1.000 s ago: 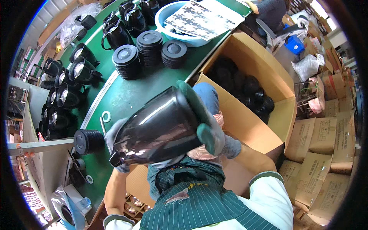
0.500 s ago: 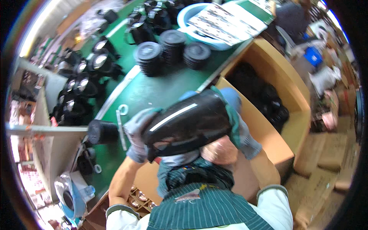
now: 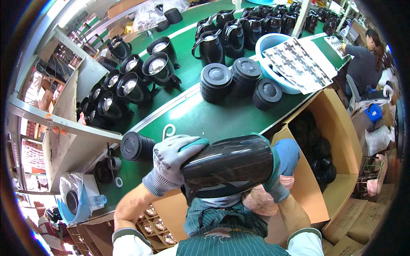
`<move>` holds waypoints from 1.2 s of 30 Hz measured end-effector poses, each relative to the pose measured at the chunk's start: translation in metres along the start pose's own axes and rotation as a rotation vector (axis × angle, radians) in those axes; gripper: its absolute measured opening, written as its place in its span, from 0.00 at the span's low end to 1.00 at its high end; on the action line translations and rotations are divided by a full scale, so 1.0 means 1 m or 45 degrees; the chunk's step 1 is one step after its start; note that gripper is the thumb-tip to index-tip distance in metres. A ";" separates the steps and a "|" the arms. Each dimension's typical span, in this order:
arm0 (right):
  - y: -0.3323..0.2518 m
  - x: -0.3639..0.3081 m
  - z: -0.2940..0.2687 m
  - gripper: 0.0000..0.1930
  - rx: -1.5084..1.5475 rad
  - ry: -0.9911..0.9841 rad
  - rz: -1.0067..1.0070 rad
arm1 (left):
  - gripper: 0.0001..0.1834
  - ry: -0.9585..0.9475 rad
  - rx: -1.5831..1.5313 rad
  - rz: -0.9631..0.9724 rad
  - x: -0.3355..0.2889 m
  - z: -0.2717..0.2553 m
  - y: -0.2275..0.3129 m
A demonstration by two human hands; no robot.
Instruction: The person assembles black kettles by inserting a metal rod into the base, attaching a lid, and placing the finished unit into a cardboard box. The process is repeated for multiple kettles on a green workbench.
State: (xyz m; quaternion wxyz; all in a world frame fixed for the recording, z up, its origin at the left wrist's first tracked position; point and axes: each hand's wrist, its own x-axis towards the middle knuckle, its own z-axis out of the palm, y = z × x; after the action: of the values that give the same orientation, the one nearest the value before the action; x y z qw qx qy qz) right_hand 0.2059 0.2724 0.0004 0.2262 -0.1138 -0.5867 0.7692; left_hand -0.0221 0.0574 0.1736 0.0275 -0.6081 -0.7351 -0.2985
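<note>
A glossy black jug body (image 3: 228, 164) lies on its side in the air above my lap, its lipped end toward the left. My left hand (image 3: 173, 160), in a grey knitted glove with a teal palm, grips the lipped end. At the other end my right hand (image 3: 275, 177), gloved likewise, holds the jug with its fingers partly hidden behind it. Beyond my left hand, a stack of ribbed black round parts (image 3: 137, 146) rests sideways on the green bench (image 3: 188, 113). A white ring-ended tool (image 3: 169, 130) lies beside it.
More stacked black round parts (image 3: 216, 81) stand ahead, with several black jugs (image 3: 211, 47) behind. A blue basin (image 3: 277, 40) holds patterned sheets. Right of me is an open cardboard box (image 3: 348, 149) of black parts. Divided box (image 3: 147, 226) sits below left. A co-worker (image 3: 365, 64) sits far right.
My view has swung, so the bench and jugs appear shifted right and lower. The jug body stays in both hands, held slightly lower and more level.
</note>
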 end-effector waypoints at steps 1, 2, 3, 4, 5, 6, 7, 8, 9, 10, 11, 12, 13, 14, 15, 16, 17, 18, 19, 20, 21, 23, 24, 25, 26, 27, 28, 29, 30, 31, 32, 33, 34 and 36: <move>0.012 0.003 -0.003 0.23 0.069 -0.038 0.016 | 0.30 -0.064 0.052 0.054 0.001 -0.004 -0.002; 0.023 0.005 -0.005 0.24 0.288 -0.070 0.173 | 0.31 -0.146 0.102 0.067 0.001 -0.008 -0.004; 0.032 0.008 -0.005 0.24 0.455 -0.098 0.316 | 0.35 -0.230 0.123 0.048 0.001 -0.012 -0.008; 0.038 0.011 -0.003 0.25 0.588 -0.115 0.462 | 0.34 -0.220 0.154 0.088 0.000 -0.016 -0.011; 0.041 0.016 0.000 0.27 0.545 -0.154 0.451 | 0.33 -0.226 0.191 0.114 -0.001 -0.020 -0.015; 0.041 0.022 0.004 0.29 0.445 -0.206 0.389 | 0.32 -0.244 0.229 0.136 -0.001 -0.024 -0.021; 0.037 0.028 0.009 0.31 0.316 -0.255 0.307 | 0.30 -0.248 0.293 0.261 -0.002 -0.029 -0.029; 0.031 0.037 0.014 0.34 0.150 -0.300 0.181 | 0.27 -0.215 0.372 0.379 -0.002 -0.033 -0.038; 0.023 0.045 0.019 0.36 0.004 -0.333 0.101 | 0.26 -0.203 0.346 0.284 -0.001 -0.040 -0.049; 0.015 0.054 0.023 0.39 -0.053 -0.291 0.019 | 0.24 -0.209 0.366 0.165 0.003 -0.048 -0.063; 0.006 0.061 0.026 0.41 0.053 -0.252 0.067 | 0.22 0.060 0.283 0.080 0.011 -0.055 -0.082; 0.000 0.070 0.028 0.42 0.856 -0.229 0.578 | 0.21 0.291 0.230 -0.024 0.023 -0.063 -0.104; -0.005 0.073 0.030 0.44 0.774 -0.158 0.606 | 0.21 0.484 0.439 -0.082 0.042 -0.081 -0.131; -0.007 0.079 0.030 0.44 0.776 -0.160 0.711 | 0.21 0.685 0.664 -0.058 0.065 -0.092 -0.161; -0.005 0.081 0.029 0.43 0.848 -0.185 0.750 | 0.23 0.832 0.539 0.025 0.092 -0.100 -0.191; -0.001 0.083 0.026 0.42 0.886 -0.137 0.869 | 0.25 0.792 0.640 -0.100 0.122 -0.113 -0.222; 0.006 0.083 0.024 0.41 0.963 -0.228 0.751 | 0.25 0.795 0.828 -0.019 0.162 -0.121 -0.255; 0.013 0.082 0.021 0.40 0.961 -0.329 0.669 | 0.26 0.721 0.915 -0.396 0.197 -0.125 -0.286; 0.022 0.083 0.017 0.40 0.926 -0.285 0.757 | 0.26 0.606 0.921 -0.565 0.237 -0.129 -0.315; 0.029 0.082 0.013 0.39 1.044 -0.235 0.823 | 0.28 0.644 1.010 -0.459 0.273 -0.122 -0.343; 0.035 0.084 0.008 0.38 1.148 -0.251 0.800 | 0.28 0.628 0.970 -0.444 0.307 -0.115 -0.366; 0.042 0.087 0.001 0.37 1.208 -0.228 0.845 | 0.26 0.437 1.048 -0.517 0.357 -0.093 -0.405; 0.042 0.089 -0.001 0.36 1.159 -0.170 0.916 | 0.25 0.364 1.048 -0.562 0.379 -0.079 -0.421; 0.041 0.092 -0.003 0.37 1.266 -0.226 0.886 | 0.26 0.242 1.045 -0.609 0.397 -0.067 -0.435; 0.038 0.093 -0.003 0.39 1.373 -0.190 0.847 | 0.28 0.120 1.026 -0.682 0.411 -0.054 -0.448; 0.036 0.096 -0.004 0.40 1.442 -0.162 0.889 | 0.32 0.071 1.077 -0.671 0.422 -0.038 -0.460; 0.032 0.096 -0.003 0.41 1.512 -0.134 0.941 | 0.35 -0.085 1.024 -0.685 0.430 -0.027 -0.472; 0.030 0.097 -0.003 0.38 1.573 -0.082 0.923 | 0.32 -0.120 1.051 -0.692 0.432 -0.014 -0.485; 0.028 0.098 -0.001 0.36 1.634 -0.029 0.906 | 0.29 -0.149 1.084 -0.687 0.434 -0.001 -0.498; 0.028 0.098 0.000 0.33 1.694 0.026 0.890 | 0.26 -0.181 1.131 -0.703 0.432 0.011 -0.512; 0.028 0.098 0.001 0.31 1.595 0.057 0.929 | 0.25 -0.292 0.933 -0.784 0.427 0.018 -0.525; 0.029 0.098 0.003 0.29 1.489 0.078 0.962 | 0.28 -0.404 0.872 -0.799 0.421 0.025 -0.537; 0.031 0.099 0.003 0.28 1.378 0.090 0.990 | 0.32 -0.500 0.825 -0.816 0.414 0.029 -0.545; 0.035 0.099 0.004 0.37 1.528 -0.040 0.971 | 0.31 -0.356 0.818 -0.799 0.396 0.029 -0.547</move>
State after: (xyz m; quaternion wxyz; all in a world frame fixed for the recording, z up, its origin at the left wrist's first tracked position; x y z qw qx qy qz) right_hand 0.1108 0.3096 -0.0228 -0.0435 -0.1559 0.0155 0.9867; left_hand -0.6129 0.3732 0.0878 0.0236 -0.3517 -0.9352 0.0351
